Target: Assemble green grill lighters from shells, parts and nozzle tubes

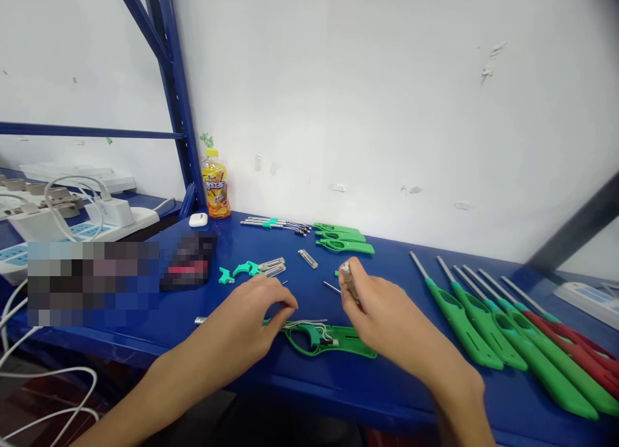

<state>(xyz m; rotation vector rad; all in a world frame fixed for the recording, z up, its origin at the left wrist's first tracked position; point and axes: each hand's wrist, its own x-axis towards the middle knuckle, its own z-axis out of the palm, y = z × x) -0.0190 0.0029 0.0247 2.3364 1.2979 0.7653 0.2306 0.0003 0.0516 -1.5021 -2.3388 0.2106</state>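
An open green lighter shell (333,339) with white wires and a teal trigger lies on the blue table (271,382) near its front edge. My left hand (251,315) rests on the table just left of the shell, with its fingers curled and the fingertips pinched at the shell's left end. My right hand (374,311) hovers above the shell's right half and grips a small clear tube-shaped part (348,280) between thumb and fingers. Small metal parts (308,258) and teal plastic pieces (246,268) lie just beyond both hands.
Finished green and red long-nosed lighters (512,331) lie in a row at the right. Green shell halves (341,237) and metal tubes (275,224) lie by the wall. An orange drink bottle (215,184) stands at the back, beside a blue rack post (178,99). Power strips and white cables (72,215) are at the left.
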